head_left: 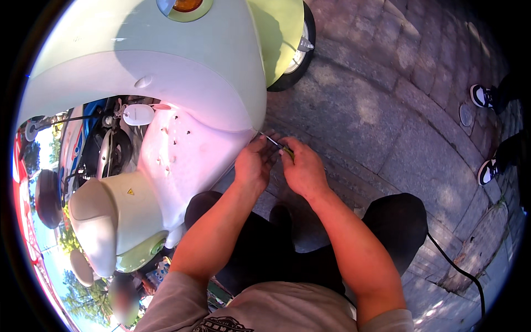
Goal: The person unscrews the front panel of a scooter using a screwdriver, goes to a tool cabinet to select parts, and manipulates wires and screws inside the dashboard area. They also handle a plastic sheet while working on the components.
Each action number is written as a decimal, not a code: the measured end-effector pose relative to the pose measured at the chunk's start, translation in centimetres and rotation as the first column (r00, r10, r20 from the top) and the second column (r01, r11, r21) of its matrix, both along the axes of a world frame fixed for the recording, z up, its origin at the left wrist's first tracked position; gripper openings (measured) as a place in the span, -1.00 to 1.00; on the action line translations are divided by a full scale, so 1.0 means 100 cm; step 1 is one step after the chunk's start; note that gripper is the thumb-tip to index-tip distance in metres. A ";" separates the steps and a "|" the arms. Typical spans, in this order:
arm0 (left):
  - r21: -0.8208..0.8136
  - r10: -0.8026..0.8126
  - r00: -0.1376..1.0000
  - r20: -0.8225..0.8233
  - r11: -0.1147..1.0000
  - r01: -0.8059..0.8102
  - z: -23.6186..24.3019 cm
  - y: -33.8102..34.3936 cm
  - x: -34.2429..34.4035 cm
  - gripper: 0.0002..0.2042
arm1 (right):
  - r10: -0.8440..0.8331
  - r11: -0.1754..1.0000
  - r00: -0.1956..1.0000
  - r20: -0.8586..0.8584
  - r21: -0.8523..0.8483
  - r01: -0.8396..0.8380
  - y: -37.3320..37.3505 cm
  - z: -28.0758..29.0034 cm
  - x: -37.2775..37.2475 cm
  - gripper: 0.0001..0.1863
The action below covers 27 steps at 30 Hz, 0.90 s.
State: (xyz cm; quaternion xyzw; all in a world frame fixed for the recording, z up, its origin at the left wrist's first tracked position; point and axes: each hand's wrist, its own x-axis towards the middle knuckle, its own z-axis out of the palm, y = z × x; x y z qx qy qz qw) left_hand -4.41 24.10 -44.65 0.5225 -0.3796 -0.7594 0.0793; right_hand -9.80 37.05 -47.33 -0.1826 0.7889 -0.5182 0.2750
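"Screwdriver (274, 141) first, please: where is it sitting?"

"It is slanting between the two hands, near the middle of the view, its metal shaft pointing up and left toward a corner of the pale green scooter (210, 72). The tip is coming so close to that corner that I am not managing to tell whether it is touching."

"What is the right hand (305, 169) doing?"

"It is gripping the yellow-green handle, thumb and fingers pinching it."

"And the left hand (253, 166)?"

"Its fingers are curling beside the shaft, next to the panel's edge. Whether they are pinching anything, I cannot tell."

"Which panel are you meaning?"

"A pinkish-white panel (199, 144), spreading out to the left of the hands, with several small marks dotting it."

"What else is surrounding them?"

"Beyond the hands, a black-tyred wheel (306, 63) is showing under a light green cover. Stone paving (359, 138) is stretching away to the right, where someone's black-and-white shoes (482, 96) are resting near the rim. Lower down, a black cable (464, 271) is curving across the ground."
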 end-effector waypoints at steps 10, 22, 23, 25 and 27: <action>-0.010 -0.013 1.000 0.015 1.000 0.013 0.005 0.001 -0.002 -0.66 | 0.010 1.000 1.000 0.026 -0.020 -0.010 0.000 0.006 -0.006 -0.74; -0.005 0.012 1.000 0.005 1.000 -0.012 0.006 0.001 -0.001 -0.68 | -0.009 0.999 0.999 -0.039 -0.041 0.007 -0.002 0.008 -0.004 -0.75; -0.012 0.019 1.000 0.008 1.000 -0.019 0.006 0.001 -0.001 -0.69 | -0.018 0.999 0.999 -0.037 -0.046 0.017 -0.002 0.008 -0.003 -0.75; -0.027 0.034 0.999 0.013 0.999 -0.033 0.007 0.002 -0.002 -0.73 | -0.033 0.998 0.999 0.023 -0.060 0.034 -0.003 0.008 -0.003 -0.75; -0.048 0.068 0.998 0.009 0.997 -0.068 0.005 0.003 -0.003 -0.73 | -0.041 0.996 0.990 0.137 -0.078 0.052 -0.004 0.011 -0.003 -0.75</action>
